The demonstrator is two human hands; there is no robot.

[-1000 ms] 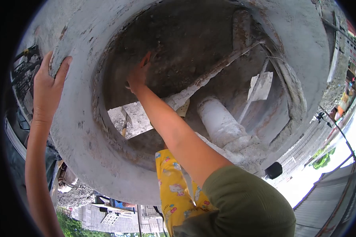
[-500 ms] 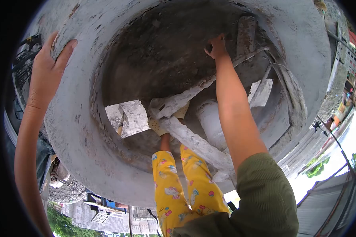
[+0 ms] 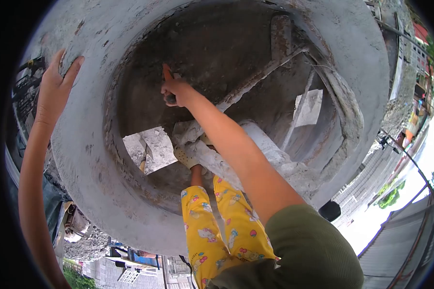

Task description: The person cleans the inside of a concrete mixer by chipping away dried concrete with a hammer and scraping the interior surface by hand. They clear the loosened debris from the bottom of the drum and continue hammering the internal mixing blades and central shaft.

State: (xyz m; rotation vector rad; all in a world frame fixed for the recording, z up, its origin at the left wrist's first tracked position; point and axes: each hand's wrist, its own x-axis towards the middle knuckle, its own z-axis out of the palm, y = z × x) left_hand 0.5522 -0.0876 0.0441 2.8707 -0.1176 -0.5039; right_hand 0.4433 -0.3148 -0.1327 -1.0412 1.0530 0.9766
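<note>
A large round drum coated in grey cement surrounds my legs, with its wide rim (image 3: 77,159) in front of me. My left hand (image 3: 58,86) lies on the outer part of the rim, thumb and forefinger spread; its other fingers are hidden. Inside, my right hand (image 3: 177,91) is low over the dark, dusty inner wall (image 3: 212,53). Its fingers are curled round a small dark thing (image 3: 170,98) whose kind I cannot make out, while one finger points forward. Cement-crusted bars (image 3: 255,82) cross the drum below and beside my right arm.
My foot in a pale yellow clog (image 3: 185,156) stands among the bars. Two squarish openings, one at left (image 3: 152,149) and one at right (image 3: 308,108), show pale ground. A flat crusted blade (image 3: 280,38) sticks out at the far side. Rubble (image 3: 87,243) lies outside.
My right hand has swept left across the inner wall, from near the blade to the left side. The view has shifted slightly. My left hand stays on the rim.
</note>
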